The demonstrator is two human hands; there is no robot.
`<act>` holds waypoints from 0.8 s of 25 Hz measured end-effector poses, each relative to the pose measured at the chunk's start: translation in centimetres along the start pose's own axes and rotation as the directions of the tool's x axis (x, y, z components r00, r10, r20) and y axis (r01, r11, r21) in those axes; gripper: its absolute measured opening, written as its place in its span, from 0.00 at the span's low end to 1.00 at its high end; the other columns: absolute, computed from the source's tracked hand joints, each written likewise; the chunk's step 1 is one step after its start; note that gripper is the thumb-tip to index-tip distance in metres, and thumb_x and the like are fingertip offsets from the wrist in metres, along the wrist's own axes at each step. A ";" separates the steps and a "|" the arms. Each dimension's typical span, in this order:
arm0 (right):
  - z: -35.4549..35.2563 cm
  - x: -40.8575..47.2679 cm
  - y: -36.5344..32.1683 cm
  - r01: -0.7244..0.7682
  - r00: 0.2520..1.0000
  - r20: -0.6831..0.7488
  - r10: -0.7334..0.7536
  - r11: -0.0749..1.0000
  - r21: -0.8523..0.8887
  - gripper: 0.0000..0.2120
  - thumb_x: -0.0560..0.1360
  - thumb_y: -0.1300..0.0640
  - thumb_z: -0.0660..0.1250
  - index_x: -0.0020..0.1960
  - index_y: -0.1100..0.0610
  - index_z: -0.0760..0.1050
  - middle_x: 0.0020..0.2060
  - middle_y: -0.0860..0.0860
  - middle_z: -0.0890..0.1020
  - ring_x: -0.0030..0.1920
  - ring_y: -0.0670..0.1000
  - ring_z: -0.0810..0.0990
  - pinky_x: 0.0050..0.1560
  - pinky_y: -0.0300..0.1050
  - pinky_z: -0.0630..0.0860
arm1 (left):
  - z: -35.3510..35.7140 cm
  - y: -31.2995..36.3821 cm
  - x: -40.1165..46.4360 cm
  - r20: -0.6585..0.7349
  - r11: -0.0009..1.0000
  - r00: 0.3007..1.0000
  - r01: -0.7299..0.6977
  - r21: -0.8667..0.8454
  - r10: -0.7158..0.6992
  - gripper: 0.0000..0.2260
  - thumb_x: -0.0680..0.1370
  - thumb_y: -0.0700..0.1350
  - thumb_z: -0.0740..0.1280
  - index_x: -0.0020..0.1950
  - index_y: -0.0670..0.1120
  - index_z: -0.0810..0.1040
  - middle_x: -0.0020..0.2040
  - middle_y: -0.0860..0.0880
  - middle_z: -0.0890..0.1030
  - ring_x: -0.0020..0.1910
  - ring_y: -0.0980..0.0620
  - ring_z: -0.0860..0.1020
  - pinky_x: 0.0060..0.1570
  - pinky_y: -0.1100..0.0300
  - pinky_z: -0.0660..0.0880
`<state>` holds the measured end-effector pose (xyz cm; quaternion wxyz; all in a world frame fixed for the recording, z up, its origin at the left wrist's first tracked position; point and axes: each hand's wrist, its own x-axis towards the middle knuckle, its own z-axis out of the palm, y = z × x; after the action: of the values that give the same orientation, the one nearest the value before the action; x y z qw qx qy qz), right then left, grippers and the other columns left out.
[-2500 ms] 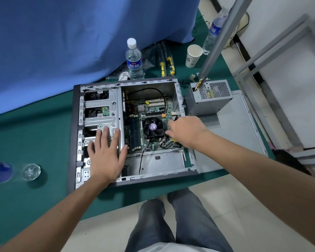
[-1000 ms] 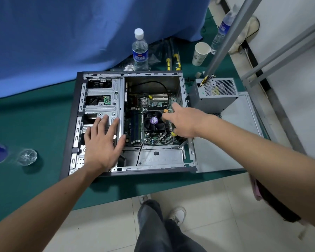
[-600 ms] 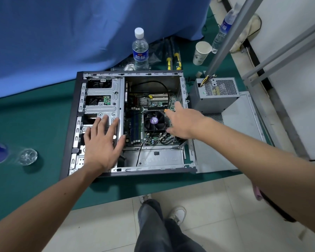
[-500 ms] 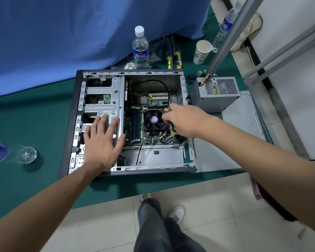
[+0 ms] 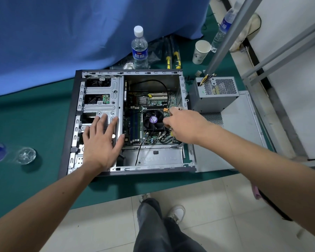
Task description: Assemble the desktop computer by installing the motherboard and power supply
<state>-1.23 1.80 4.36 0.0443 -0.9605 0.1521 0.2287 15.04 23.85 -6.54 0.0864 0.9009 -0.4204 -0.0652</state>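
Head view: the computer case (image 5: 69, 124) is laid on its side on the green mat, opened upward so the interior can be reached. The power supply (image 5: 214, 95) is stood just outside its right wall, not yet installed. The motherboard (image 5: 153, 104) is already seated inside. The left hand (image 5: 101, 142) is spread flat on the drive cage, probably to steady the case. The right hand (image 5: 185, 124) is curled over the board's right edge; whether anything is pinched cannot be told.
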 end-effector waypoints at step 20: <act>0.0 -0.3 -0.1 -0.093 0.992 0.094 0.081 0.988 0.123 0.19 0.80 0.57 0.61 0.70 0.53 0.64 0.64 0.60 0.65 0.39 0.54 0.76 0.33 0.47 0.73 | 0.2 -0.2 0.0 -0.018 1.000 1.000 -0.012 -0.004 0.012 0.28 0.79 0.65 0.46 0.78 0.56 0.58 0.78 0.45 0.59 0.78 0.45 0.51 0.73 0.41 0.52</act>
<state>-1.39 2.01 4.50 0.1018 -0.9371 0.2060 0.2629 15.14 24.00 -6.80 0.0923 0.8987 -0.4250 -0.0571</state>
